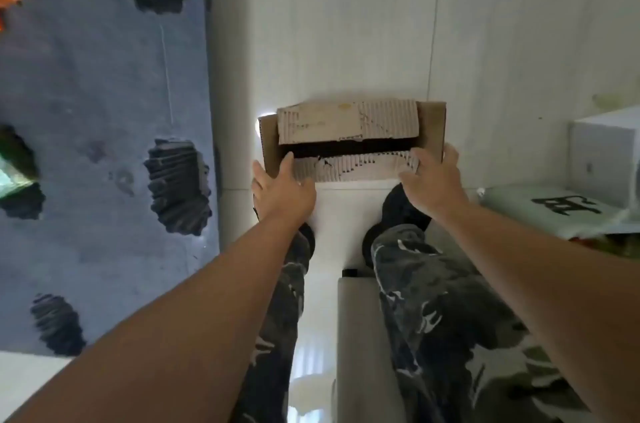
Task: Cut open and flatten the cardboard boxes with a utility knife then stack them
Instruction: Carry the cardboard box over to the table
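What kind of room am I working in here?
Probably a home room: pale tiled floor, a blue-grey rug with dark patches and a white storage box surround the brown cardboard box.

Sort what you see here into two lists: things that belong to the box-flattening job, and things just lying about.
Part of the job:
- cardboard box, flaps partly open
- left hand, on the box's left end
- right hand, on its right end

Just lying about:
- white box
- white bag with black print
- grey patterned rug

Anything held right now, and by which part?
The cardboard box, by its two ends: left hand at the left end with a finger on the front flap, right hand curled round the right end. No knife visible.
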{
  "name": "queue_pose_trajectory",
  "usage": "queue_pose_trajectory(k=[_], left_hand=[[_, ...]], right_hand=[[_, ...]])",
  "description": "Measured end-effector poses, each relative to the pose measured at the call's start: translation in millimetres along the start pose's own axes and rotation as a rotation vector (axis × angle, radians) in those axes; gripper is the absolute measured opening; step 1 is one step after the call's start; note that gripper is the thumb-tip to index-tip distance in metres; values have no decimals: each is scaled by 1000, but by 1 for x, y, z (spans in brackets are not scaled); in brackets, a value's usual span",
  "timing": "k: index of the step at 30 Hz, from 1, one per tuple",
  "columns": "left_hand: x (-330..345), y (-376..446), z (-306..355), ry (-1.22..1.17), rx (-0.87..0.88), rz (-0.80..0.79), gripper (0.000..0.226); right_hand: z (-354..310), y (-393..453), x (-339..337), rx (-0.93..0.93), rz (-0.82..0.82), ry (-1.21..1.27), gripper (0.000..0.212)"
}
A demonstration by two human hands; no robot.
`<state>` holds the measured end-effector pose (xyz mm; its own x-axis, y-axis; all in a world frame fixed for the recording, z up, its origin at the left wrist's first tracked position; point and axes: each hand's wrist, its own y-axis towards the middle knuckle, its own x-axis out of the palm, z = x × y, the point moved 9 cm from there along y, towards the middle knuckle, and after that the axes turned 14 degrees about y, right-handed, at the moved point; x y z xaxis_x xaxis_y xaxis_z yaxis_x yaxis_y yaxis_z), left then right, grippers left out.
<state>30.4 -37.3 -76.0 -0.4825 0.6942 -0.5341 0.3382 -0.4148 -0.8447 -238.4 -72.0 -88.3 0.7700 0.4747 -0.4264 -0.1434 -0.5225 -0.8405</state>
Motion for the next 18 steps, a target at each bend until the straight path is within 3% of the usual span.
queue_pose_trajectory(k=[6,11,18], left_hand=[[15,19,-4,-79,-3,-20,57],[15,10,1,-153,17,-14,52],[-18,-33,10,-202,88,-16,54]], right_hand=[[10,14,10,41,-27,33,50],[4,14,11,-33,-22,102,16],[-11,-18,-4,-45,-27,87,26]])
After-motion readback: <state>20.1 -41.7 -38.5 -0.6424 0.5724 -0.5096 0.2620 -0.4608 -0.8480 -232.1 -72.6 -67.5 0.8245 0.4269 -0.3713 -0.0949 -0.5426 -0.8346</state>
